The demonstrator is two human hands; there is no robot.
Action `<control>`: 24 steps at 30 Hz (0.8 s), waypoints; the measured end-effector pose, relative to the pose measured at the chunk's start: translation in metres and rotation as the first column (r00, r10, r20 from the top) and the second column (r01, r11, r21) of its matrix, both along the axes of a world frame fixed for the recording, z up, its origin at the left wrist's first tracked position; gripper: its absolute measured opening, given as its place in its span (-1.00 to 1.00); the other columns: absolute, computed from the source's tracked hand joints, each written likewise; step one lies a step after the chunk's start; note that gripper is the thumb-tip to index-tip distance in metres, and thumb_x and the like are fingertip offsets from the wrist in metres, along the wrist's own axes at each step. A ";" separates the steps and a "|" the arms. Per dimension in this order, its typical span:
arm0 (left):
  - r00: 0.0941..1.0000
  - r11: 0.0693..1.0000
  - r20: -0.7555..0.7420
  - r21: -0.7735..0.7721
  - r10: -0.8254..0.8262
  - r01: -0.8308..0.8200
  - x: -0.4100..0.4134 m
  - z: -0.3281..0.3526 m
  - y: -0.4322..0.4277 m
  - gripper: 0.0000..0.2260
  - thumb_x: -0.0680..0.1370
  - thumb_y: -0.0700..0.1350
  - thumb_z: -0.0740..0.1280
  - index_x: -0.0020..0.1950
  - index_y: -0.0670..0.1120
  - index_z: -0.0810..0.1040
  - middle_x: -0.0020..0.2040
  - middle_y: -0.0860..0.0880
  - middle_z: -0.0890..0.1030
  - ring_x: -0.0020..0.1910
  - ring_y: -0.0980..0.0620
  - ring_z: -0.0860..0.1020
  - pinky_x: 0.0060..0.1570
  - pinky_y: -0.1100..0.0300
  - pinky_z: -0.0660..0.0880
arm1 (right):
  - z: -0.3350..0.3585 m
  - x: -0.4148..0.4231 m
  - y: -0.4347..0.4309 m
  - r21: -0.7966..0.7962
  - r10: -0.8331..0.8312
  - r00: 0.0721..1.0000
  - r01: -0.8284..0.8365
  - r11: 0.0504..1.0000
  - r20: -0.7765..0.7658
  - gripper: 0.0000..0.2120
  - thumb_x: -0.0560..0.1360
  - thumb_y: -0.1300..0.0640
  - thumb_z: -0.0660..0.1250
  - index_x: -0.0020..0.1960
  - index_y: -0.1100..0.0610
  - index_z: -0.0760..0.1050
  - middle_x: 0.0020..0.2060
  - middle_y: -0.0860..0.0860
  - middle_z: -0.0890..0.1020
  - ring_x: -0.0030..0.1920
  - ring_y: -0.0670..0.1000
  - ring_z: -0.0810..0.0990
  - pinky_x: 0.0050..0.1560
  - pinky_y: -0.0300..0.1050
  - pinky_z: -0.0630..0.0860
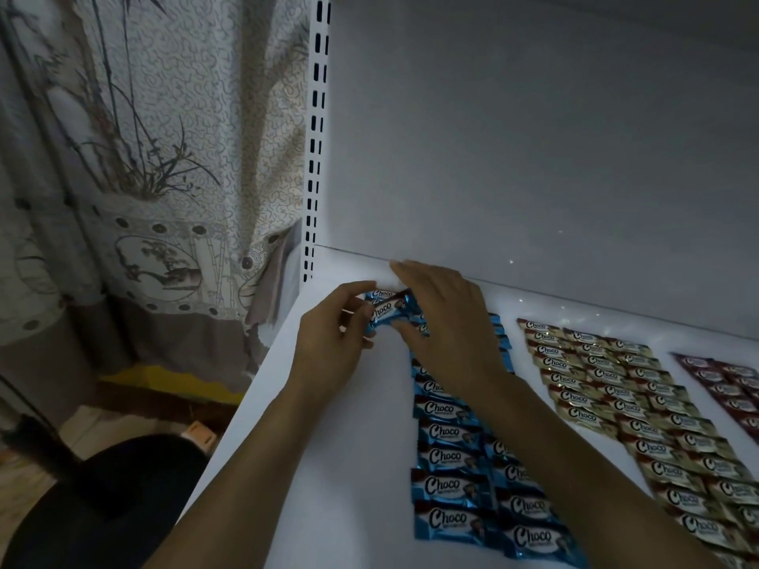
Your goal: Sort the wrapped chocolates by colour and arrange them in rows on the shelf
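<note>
On the white shelf (pixel 341 445) lie rows of wrapped "Choco" chocolates: blue ones (pixel 451 462) at the left, gold ones (pixel 608 388) in the middle, dark red ones (pixel 731 388) at the right edge. My left hand (pixel 328 334) grips a small bunch of blue chocolates (pixel 388 310) near the back of the shelf. My right hand (pixel 447 322) lies over the far end of the blue rows, fingers stretched out, its thumb touching the held bunch. The blue chocolates beneath it are hidden.
A slotted white upright (pixel 316 149) marks the shelf's left end, and a grey back panel (pixel 534 137) rises behind. A patterned curtain (pixel 156 158) hangs to the left. A dark round object (pixel 102 503) sits below on the floor.
</note>
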State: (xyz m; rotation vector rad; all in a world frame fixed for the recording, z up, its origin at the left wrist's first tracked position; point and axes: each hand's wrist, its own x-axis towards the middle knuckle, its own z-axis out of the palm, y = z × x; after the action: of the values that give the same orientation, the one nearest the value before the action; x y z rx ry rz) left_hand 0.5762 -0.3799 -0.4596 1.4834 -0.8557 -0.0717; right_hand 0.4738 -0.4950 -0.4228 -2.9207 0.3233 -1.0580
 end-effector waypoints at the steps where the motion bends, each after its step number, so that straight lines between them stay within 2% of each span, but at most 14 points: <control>1: 0.996 0.999 0.090 0.034 0.016 -0.019 0.000 -0.002 0.000 -0.75 0.62 -0.26 0.23 0.22 0.00 0.51 -0.12 0.12 0.59 -0.26 0.23 0.60 -0.29 0.39 0.54 | 0.000 0.001 -0.002 -0.034 0.021 0.999 -0.022 0.999 -0.037 -0.42 0.36 0.13 0.50 0.34 0.11 0.42 0.16 0.07 0.60 0.18 0.11 0.52 0.22 0.03 0.33; 3: 0.975 0.994 0.218 0.084 0.043 -0.063 -0.001 -0.006 0.000 -0.75 0.62 -0.26 0.23 0.28 -0.09 0.50 -0.12 0.10 0.59 -0.30 0.22 0.58 -0.27 0.39 0.52 | 0.001 0.004 -0.003 -0.094 0.032 0.990 -0.045 0.995 -0.138 -0.52 0.39 0.12 0.48 0.29 0.11 0.50 0.01 0.04 0.65 0.04 0.09 0.59 0.17 -0.04 0.31; 5: 0.952 0.988 0.289 0.085 0.102 -0.131 -0.002 -0.006 0.000 -0.74 0.62 -0.23 0.23 0.31 -0.12 0.47 -0.11 0.08 0.58 -0.33 0.20 0.55 -0.27 0.35 0.51 | 0.003 0.006 -0.006 -0.123 0.033 0.987 -0.053 0.991 -0.160 -0.63 0.41 0.08 0.43 0.20 0.11 0.57 -0.10 0.02 0.68 -0.10 0.07 0.60 0.07 -0.07 0.28; 7: 0.923 0.969 0.330 0.080 0.197 -0.235 -0.003 -0.004 0.002 -0.72 0.63 -0.17 0.20 0.34 -0.11 0.44 -0.07 0.05 0.60 -0.26 0.17 0.54 -0.28 0.36 0.44 | 0.008 0.007 -0.009 -0.025 0.004 0.990 -0.008 1.000 -0.143 -0.74 0.47 0.05 0.36 0.13 0.09 0.60 -0.14 0.00 0.67 -0.12 0.07 0.59 0.03 -0.02 0.32; 9: 0.910 0.934 0.307 0.133 0.279 -0.331 -0.002 -0.002 0.003 -0.72 0.63 -0.13 0.18 0.34 -0.07 0.44 0.02 0.03 0.62 -0.11 0.09 0.56 -0.18 0.25 0.46 | 0.010 0.010 -0.011 0.083 -0.038 0.993 0.047 0.995 -0.115 -0.77 0.52 0.03 0.33 0.14 0.06 0.59 -0.11 -0.02 0.65 -0.07 0.05 0.56 0.06 -0.02 0.32; 11: 0.906 0.907 0.288 0.197 0.309 -0.372 0.000 -0.003 0.002 -0.74 0.62 -0.14 0.20 0.30 -0.05 0.49 0.06 0.01 0.62 0.00 0.04 0.56 -0.11 0.15 0.50 | 0.007 0.015 -0.010 0.046 -0.070 0.985 0.078 0.996 -0.155 -0.75 0.53 0.00 0.31 0.16 0.03 0.58 -0.03 -0.02 0.62 0.03 0.04 0.51 0.08 -0.04 0.28; 13: 0.895 0.879 0.334 0.272 0.296 -0.393 -0.001 -0.003 0.003 -0.75 0.60 -0.16 0.21 0.25 -0.03 0.54 0.06 -0.01 0.63 0.01 0.00 0.56 -0.12 0.13 0.49 | -0.001 0.021 -0.005 -0.019 -0.072 0.971 0.069 0.997 -0.228 -0.72 0.53 -0.03 0.28 0.19 0.02 0.56 0.05 -0.02 0.58 0.11 0.03 0.45 0.10 -0.07 0.23; 18: 0.885 0.815 0.338 0.378 0.320 -0.439 -0.004 0.000 0.006 -0.69 0.57 -0.17 0.25 0.31 -0.04 0.53 0.18 -0.02 0.60 0.17 -0.03 0.50 -0.04 0.14 0.41 | -0.016 0.032 -0.004 -0.019 -0.110 0.910 0.112 0.994 -0.400 -0.67 0.54 -0.06 0.25 0.25 0.03 0.53 0.18 0.00 0.50 0.22 0.03 0.37 0.18 -0.07 0.20; 21: 0.886 0.771 0.369 0.462 0.282 -0.438 -0.003 0.000 0.006 -0.72 0.59 -0.15 0.21 0.26 -0.02 0.58 0.18 -0.03 0.60 0.15 -0.02 0.49 -0.11 0.18 0.37 | -0.017 0.028 -0.005 0.028 -0.076 0.934 0.091 0.995 -0.350 -0.67 0.54 -0.03 0.27 0.26 0.03 0.51 0.15 -0.02 0.53 0.19 0.02 0.41 0.15 -0.08 0.21; 24: 0.879 0.767 0.377 0.457 0.292 -0.451 -0.004 -0.001 0.005 -0.74 0.60 -0.13 0.21 0.23 -0.02 0.59 0.11 -0.03 0.62 0.08 -0.01 0.50 -0.17 0.22 0.31 | -0.019 0.017 0.001 0.084 0.015 0.971 0.005 0.996 -0.238 -0.73 0.54 0.08 0.27 0.22 0.04 0.55 0.01 -0.02 0.63 0.03 0.02 0.54 0.14 -0.09 0.23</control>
State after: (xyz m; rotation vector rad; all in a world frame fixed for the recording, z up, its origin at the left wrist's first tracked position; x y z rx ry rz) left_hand 0.5725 -0.3749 -0.4611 2.2194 -0.7786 0.2327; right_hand 0.4905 -0.4943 -0.4418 -2.9718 0.3544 -0.6736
